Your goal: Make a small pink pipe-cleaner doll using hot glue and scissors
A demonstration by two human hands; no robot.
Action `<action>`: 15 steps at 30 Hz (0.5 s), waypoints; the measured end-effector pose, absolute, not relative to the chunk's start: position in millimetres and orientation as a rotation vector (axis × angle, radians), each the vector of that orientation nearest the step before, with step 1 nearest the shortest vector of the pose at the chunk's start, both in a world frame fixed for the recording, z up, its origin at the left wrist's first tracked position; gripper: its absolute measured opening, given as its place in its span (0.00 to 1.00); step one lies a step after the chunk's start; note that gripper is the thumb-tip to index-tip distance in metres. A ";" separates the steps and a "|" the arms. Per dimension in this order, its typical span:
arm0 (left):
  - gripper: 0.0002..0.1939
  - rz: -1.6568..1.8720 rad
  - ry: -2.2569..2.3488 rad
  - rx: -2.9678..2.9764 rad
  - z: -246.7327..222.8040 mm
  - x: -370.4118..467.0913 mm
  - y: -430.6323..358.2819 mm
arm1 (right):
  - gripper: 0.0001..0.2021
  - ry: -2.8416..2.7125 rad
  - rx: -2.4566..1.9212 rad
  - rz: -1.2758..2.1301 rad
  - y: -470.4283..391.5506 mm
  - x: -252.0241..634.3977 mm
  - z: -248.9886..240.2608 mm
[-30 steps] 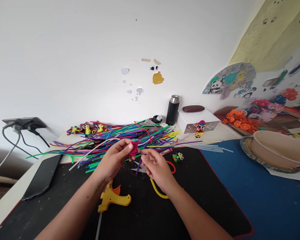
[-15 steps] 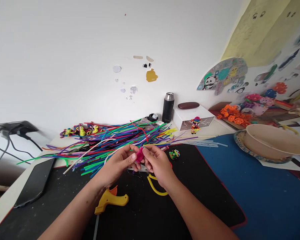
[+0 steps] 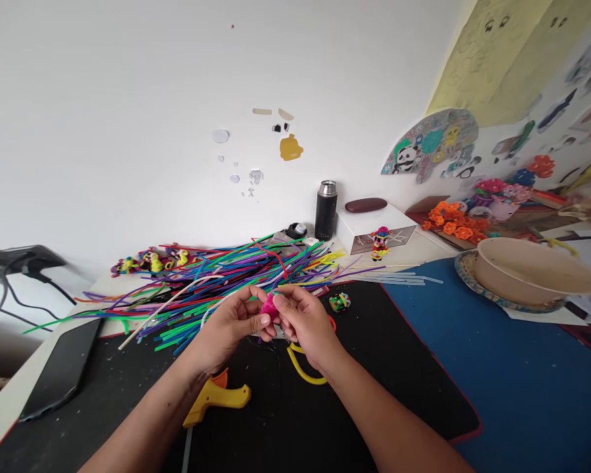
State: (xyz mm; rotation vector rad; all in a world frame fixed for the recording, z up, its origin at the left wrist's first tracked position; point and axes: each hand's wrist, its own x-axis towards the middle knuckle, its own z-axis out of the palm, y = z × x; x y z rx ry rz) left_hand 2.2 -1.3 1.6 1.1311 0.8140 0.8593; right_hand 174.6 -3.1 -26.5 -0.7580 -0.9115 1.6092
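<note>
Between my two hands is a small magenta fuzzy piece (image 3: 268,306), apparently coiled pipe cleaner. My left hand (image 3: 229,328) pinches its left and lower side with thumb and fingers. On the other side my right hand (image 3: 308,325) grips it, thumb on top. A purple strand shows just by the piece, partly hidden by fingers. Under the right wrist lies a yellow curved handle (image 3: 305,371), its tool partly covered. Near my left forearm rests a yellow glue gun (image 3: 219,397) with an orange trigger. Behind the hands spreads a heap of colourful pipe cleaners (image 3: 217,282).
A small green figure (image 3: 339,301) lies on the black mat (image 3: 389,355). Farther back stand a black flask (image 3: 326,210), a white box (image 3: 374,226) and a colourful figurine (image 3: 381,244). A beige basin (image 3: 532,276) is at right, a phone (image 3: 64,368) at left.
The view has shifted slightly, so everything sits a little further left. Both hands keep hold of the magenta piece, which appears turned slightly between the fingers.
</note>
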 end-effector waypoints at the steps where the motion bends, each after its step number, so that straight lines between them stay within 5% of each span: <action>1: 0.20 0.860 0.817 1.123 2.2 3.2 -1.9 | 0.23 -0.903 -0.760 1.620 -3.2 174.7 -26.2; 15: 0.18 0.929 0.851 1.078 10.3 7.4 -4.6 | 0.25 -0.821 -0.760 1.722 -5.0 171.2 -24.5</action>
